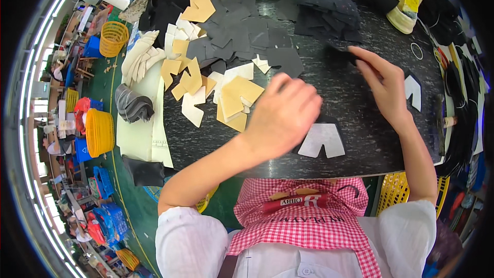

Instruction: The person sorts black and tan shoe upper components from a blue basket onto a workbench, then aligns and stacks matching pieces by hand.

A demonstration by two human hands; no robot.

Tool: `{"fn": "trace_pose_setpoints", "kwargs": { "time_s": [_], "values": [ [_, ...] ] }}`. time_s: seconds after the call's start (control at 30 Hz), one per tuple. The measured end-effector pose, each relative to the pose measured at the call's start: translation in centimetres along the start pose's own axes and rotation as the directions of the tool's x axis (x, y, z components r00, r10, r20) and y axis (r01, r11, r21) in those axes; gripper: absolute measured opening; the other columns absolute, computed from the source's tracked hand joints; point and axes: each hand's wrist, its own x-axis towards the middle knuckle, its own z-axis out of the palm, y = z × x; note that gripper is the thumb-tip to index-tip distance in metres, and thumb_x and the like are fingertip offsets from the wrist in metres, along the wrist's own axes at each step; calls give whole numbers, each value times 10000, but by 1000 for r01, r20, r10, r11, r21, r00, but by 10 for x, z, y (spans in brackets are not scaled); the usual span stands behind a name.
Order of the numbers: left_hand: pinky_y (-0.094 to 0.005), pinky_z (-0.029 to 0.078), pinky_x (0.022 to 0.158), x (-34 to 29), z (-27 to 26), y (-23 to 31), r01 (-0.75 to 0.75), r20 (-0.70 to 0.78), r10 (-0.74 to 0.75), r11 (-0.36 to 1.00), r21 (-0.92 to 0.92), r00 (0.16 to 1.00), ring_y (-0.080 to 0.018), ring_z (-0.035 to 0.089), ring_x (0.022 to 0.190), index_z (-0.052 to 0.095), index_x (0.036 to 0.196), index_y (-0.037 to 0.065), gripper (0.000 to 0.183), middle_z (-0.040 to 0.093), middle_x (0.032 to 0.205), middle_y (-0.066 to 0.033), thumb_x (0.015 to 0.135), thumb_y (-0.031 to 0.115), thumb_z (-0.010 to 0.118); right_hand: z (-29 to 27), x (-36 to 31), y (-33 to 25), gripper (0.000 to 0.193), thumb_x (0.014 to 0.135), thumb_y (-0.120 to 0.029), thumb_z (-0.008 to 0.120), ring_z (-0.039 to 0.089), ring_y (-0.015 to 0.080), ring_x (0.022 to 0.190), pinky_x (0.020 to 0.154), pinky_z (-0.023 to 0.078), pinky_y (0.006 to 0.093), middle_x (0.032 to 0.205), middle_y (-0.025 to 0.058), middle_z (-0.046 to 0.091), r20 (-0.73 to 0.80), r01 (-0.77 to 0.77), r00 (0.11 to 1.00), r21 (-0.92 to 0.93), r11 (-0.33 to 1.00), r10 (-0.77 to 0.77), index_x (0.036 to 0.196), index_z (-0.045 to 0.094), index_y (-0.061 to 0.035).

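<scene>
Over the middle of the dark table, my left hand [285, 110] is closed, its fingers curled down; whether they hold anything is hidden. Just below it lies a white notched piece [323, 141] on top of a slightly larger black piece. My right hand [385, 80] pinches a black fabric piece [340, 56], smeared by motion, between thumb and fingers. Left of my left hand are loose white and tan notched pieces [241, 92]. Beyond them spreads a heap of dark grey cut pieces [242, 33]. Another white notched piece [413, 92] on black lies right of my right wrist.
A stack of black pieces [329, 13] stands at the back. White fanned pieces [141, 56] and a grey bundle [135, 104] line the left edge. A yellow tape-like roll [404, 13] sits at back right, with black strips [458, 118] along the right edge. Yellow baskets [99, 133] stand beyond.
</scene>
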Motion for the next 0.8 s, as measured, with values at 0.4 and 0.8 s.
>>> {"fn": "trace_pose_setpoints", "kwargs": {
  "time_s": [0.4,0.8],
  "values": [
    [-396,361,956,11,7,-69,138,-52,-130,965,224,990,-268,513,1116,573,1087,34,304,573,1126,-114,787,55,619,-2,-89,-38,369,653,35,624,572,298,1044,857,453,414,1183,159,570,297,363,887,23,932,-353,1020,626,-4],
    [-206,488,658,-31,-5,46,397,323,-610,-15,-918,724,-84,609,727,547,1019,3,225,609,843,-32,821,-24,651,0,-74,-52,565,787,-10,666,602,165,794,695,492,284,932,98,622,204,-62,979,330,942,-7,1304,439,-37]
  ]
}}
